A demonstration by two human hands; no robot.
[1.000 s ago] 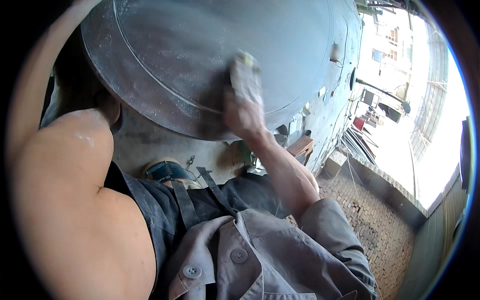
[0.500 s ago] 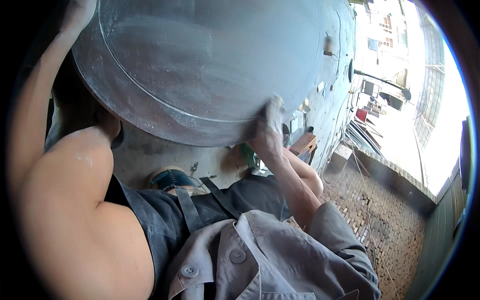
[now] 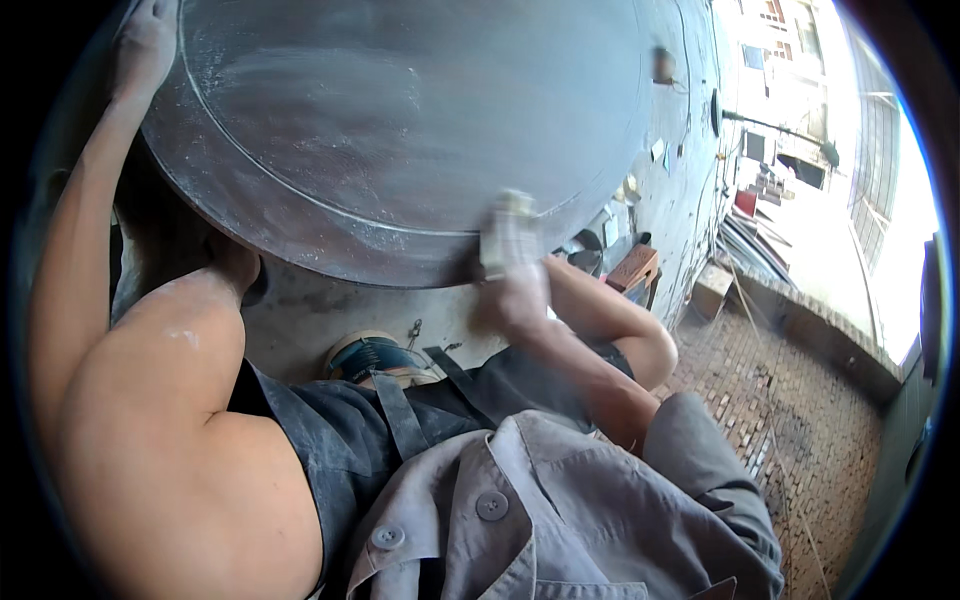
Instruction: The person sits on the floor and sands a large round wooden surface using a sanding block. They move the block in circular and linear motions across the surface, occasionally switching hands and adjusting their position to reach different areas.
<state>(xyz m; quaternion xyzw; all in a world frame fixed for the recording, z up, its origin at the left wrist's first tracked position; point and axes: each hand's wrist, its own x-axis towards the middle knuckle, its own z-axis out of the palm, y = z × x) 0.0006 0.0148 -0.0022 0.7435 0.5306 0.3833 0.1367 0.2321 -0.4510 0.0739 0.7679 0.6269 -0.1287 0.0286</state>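
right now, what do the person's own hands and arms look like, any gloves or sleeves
The left hand shows no glove, and the left forearm is bare as far as it shows. On the right arm, a plain grey fabric sleeve ends near the elbow, leaving the forearm bare. The right hand is too blurred to make out any covering on its fingers.

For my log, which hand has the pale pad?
Your right hand holds the pale pad by the round panel; your left hand, at the panel's left rim, shows none.
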